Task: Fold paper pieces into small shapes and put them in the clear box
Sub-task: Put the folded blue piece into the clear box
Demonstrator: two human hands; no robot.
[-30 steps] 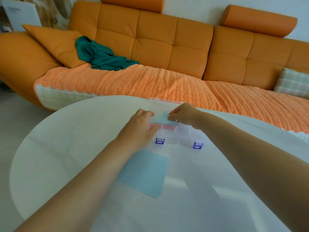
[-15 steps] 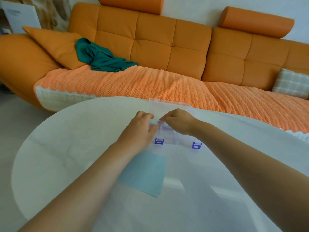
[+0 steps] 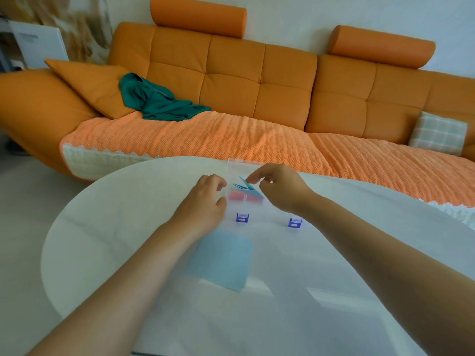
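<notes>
The right hand [image 3: 279, 187] now hovers over the open clear plastic box with purple latches [image 3: 267, 217], fingers loosened and grasping nothing; a second ago its fingertips pinched a small folded light-blue paper shape [image 3: 244, 185] above the box. That shape now lies inside the box, just under the right fingertips, partly sprung open, on top of a red folded piece [image 3: 237, 196] below it. The left hand [image 3: 205, 201] sits just left of the box, fingers curled and empty, having let go of the blue shape it was steadying earlier.

So one more fold appears to be delivered, and the hands seem free for the next sheet. That next sheet, a flat light-blue square of paper [image 3: 221, 263], lies on the round white table [image 3: 102, 240], just under the left wrist on the near side of the box. Beyond the hands stands an orange sofa [image 3: 231, 80].
</notes>
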